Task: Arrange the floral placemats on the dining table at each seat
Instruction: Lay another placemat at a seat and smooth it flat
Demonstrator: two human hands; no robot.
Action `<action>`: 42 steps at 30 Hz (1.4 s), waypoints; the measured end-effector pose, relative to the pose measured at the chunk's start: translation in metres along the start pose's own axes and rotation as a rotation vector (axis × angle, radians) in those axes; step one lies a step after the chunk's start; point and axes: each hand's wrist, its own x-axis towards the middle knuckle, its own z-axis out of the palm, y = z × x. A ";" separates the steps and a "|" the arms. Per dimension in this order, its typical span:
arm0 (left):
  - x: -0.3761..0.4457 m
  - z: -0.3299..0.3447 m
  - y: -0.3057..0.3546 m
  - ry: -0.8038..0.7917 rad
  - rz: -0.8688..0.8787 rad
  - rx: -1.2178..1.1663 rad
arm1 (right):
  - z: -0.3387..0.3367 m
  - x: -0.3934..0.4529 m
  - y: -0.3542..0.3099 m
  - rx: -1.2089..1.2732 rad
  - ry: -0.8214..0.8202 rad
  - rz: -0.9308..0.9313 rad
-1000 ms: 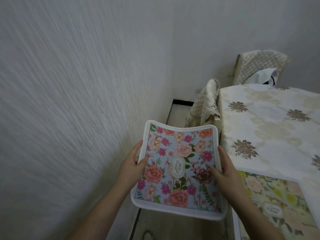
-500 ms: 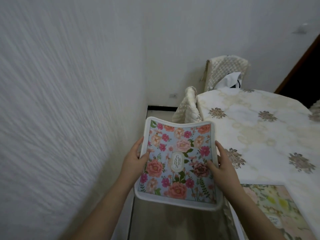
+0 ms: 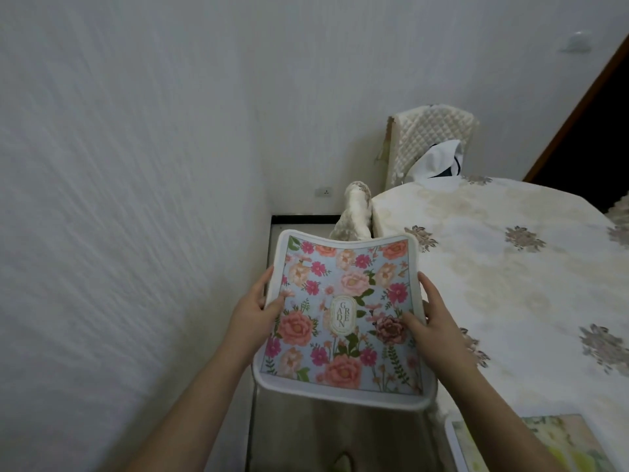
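A floral placemat with a white border is held in the air just beside the worktop's left edge, over the strip of floor between the worktop and the wall. The left hand has a closed grip on the placemat's left edge, thumb on the printed face, and the right hand has a closed grip on its right edge, thumb resting near a dark rose. The placemat bows slightly between the 2 hands, its far corners curling up (an oval label in the middle reads "GARDEN").

The worktop is covered by a cream cloth with brown flower motifs. A 2nd placemat, in yellow and green tones, lies flat at the worktop's near corner, partly cut off by the frame. A chair with a quilted cover stands at the worktop's far end, and another covered chair back shows at the worktop's left side, just past the held placemat.
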 end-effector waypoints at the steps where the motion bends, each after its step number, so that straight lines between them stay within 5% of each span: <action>1: 0.012 0.003 0.003 -0.002 -0.003 0.001 | -0.001 0.012 -0.001 0.006 0.000 0.004; 20: 0.190 0.047 0.048 -0.086 -0.086 -0.037 | -0.028 0.179 -0.009 0.062 0.051 0.072; 32: 0.352 0.070 0.082 -0.350 -0.136 -0.053 | -0.028 0.255 -0.021 0.141 0.301 0.131; 42: 0.405 0.163 0.105 -0.661 -0.134 0.050 | -0.053 0.241 0.010 0.265 0.563 0.287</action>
